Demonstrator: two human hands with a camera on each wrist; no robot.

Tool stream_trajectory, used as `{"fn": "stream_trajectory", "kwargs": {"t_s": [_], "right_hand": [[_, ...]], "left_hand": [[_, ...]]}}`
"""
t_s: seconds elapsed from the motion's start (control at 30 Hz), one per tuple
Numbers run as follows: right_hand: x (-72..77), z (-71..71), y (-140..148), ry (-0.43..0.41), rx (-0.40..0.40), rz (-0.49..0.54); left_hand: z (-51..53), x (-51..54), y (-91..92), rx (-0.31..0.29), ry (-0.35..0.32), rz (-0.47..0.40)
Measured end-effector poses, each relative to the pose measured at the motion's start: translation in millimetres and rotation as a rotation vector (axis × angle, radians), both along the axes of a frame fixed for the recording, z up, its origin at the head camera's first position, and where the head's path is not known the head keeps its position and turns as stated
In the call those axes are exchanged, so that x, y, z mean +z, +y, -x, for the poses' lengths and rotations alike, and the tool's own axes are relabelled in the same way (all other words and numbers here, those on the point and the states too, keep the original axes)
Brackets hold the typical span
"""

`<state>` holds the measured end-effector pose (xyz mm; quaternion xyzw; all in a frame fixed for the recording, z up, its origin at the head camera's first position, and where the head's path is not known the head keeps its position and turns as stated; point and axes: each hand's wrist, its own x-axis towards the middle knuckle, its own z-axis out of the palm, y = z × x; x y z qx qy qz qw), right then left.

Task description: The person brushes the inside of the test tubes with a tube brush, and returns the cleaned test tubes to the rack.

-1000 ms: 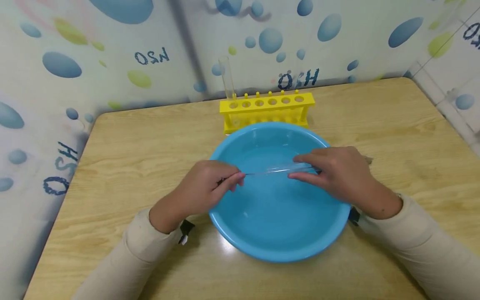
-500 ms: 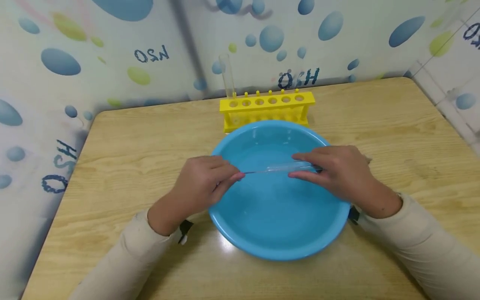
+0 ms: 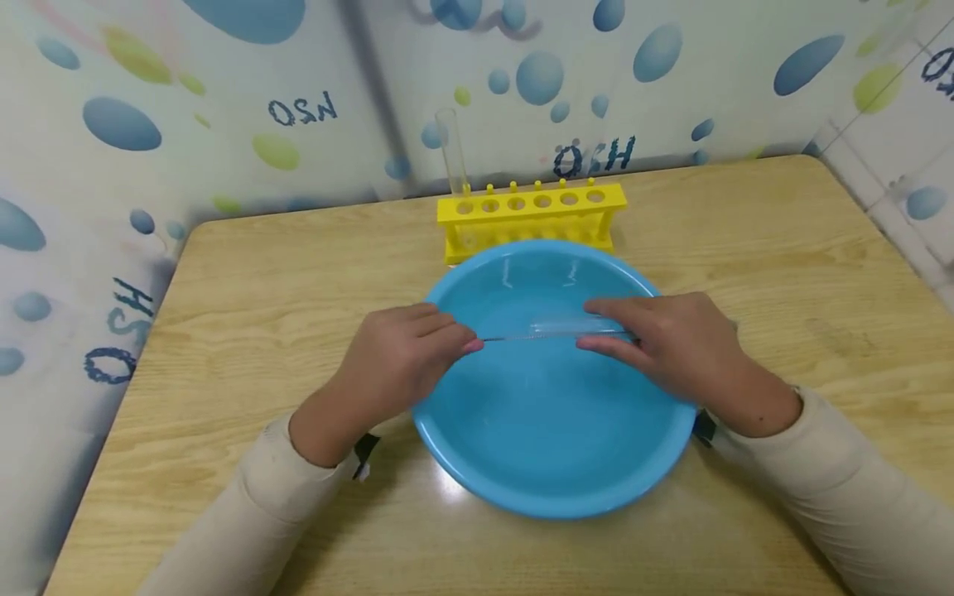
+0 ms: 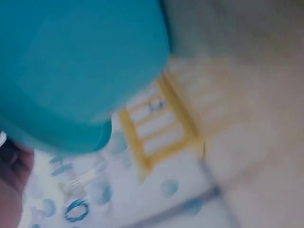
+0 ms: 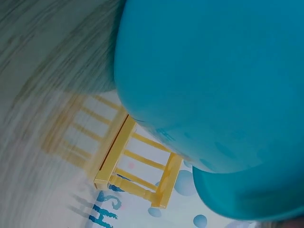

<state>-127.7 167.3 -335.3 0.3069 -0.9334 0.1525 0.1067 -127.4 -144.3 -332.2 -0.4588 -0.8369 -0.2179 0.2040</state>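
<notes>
In the head view, my left hand (image 3: 398, 356) pinches the thin wire handle (image 3: 507, 338) of what looks like a test tube brush. The wire runs rightward into a clear test tube (image 3: 562, 326), lying nearly level above the blue basin (image 3: 555, 503). My right hand (image 3: 681, 348) grips the tube, thumb below and fingers above, covering its right part. Bristles cannot be made out. Both wrist views show mostly the basin's outside (image 4: 85, 57); a bit of the left hand (image 4: 12, 183) shows at the left wrist view's edge.
Behind the basin stands a yellow test tube rack (image 3: 531, 211), with one clear test tube (image 3: 452, 153) upright in its left end hole. The rack (image 5: 116, 152) also shows in the right wrist view. A wooden table (image 3: 298, 306) lies beneath, against a patterned wall (image 3: 224, 108).
My left hand has shifted slightly left and rolled over, so the gap between its thumb and fingers no longer shows. My right hand and the test tube stay almost in place.
</notes>
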Motion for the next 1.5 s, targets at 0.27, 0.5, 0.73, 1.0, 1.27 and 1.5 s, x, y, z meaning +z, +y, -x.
{"fn": "stream_trajectory", "kwargs": {"t_s": [0.27, 0.5, 0.73, 1.0, 1.27, 1.5], "right_hand": [[-4.6, 3.7, 1, 0.02, 0.044, 0.048], [-9.1, 5.5, -1, 0.102, 0.079, 0.14], [-6.1, 5.6, -1, 0.084, 0.068, 0.123], [-2.0, 5.2, 2, 0.007, 0.042, 0.068], [-3.8, 4.4, 5, 0.053, 0.076, 0.152], [-7.7, 4.9, 5, 0.062, 0.086, 0.176]], "left_hand": [[-1.1, 4.0, -3.8, -0.007, 0.137, 0.041], [-0.6, 3.3, -8.0, -0.009, -0.504, -0.157], [1.7, 6.3, -11.6, 0.029, -0.507, -0.13], [6.2, 5.5, -12.7, -0.044, -0.088, 0.005], [9.3, 7.7, -17.3, -0.122, -0.188, -0.049], [6.6, 0.9, -30.5, -0.094, -0.44, -0.171]]}}
